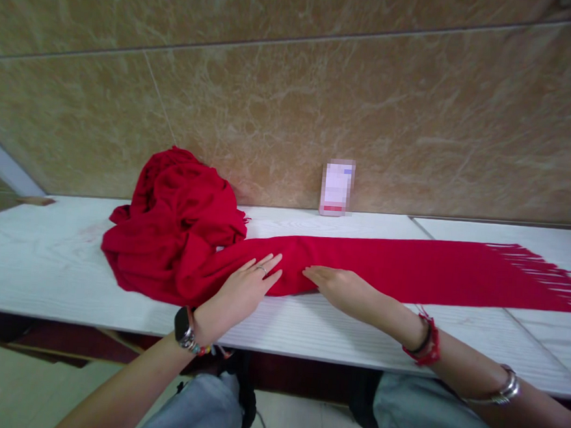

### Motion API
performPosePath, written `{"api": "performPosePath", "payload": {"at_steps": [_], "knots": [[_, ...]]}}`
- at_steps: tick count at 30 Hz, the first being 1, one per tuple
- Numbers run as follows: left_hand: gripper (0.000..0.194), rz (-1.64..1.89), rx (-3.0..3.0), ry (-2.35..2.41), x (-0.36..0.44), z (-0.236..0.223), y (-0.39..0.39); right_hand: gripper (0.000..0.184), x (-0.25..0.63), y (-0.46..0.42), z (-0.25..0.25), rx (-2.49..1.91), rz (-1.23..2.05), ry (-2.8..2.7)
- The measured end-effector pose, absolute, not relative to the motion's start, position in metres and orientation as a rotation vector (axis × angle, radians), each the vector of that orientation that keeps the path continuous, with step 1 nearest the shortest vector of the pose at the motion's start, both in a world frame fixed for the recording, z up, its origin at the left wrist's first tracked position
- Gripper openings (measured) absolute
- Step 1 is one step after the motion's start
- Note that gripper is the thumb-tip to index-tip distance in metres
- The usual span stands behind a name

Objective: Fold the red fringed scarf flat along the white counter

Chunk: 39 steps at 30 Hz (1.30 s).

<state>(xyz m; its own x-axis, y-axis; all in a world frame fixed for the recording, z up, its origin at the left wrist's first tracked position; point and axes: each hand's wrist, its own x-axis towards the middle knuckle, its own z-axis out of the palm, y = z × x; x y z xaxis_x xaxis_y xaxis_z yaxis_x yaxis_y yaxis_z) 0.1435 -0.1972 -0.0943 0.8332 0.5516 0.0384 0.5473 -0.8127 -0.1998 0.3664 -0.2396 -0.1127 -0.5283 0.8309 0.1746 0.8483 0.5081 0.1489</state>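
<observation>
With left hand (241, 292) splayed and right hand (341, 288) flat, fingers together, touching matte red scarf (409, 268) at centre. Runs smooth to stringy fringe (538, 274) at right edge; bunches into rumpled heap (177, 226) centre-left. Lies on white, wood-grained bench (32, 268).

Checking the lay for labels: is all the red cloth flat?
No, the red cloth is bunched up beside the left hand, lying flat only toward the right.

Scarf (384, 266) on table (56, 276), heap (179, 226) left, fringe (545, 278) right, phone (337, 188) behind, wall (273, 109) behind all
</observation>
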Motion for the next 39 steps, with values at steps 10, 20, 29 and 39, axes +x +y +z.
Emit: {"api": "performPosePath", "payload": {"at_steps": [10,20,29,39], "knots": [[0.075,0.48,-3.044,-0.861,0.136,-0.078,-0.184,0.048,0.383,-0.242,-0.119,-1.208,-0.238,-2.78],[0.071,0.519,-3.003,-0.926,0.147,-0.088,-0.18,0.051,0.396,-0.252,-0.114,-1.344,0.262,-2.661],[0.064,0.174,-3.018,-1.019,0.207,-0.087,-0.188,0.052,0.418,-0.243,-0.126,-1.791,0.023,-2.501],[0.063,0.093,-3.032,-0.951,0.204,-0.128,-0.161,0.056,0.436,-0.251,-0.131,-1.832,-0.067,-2.471]]}}
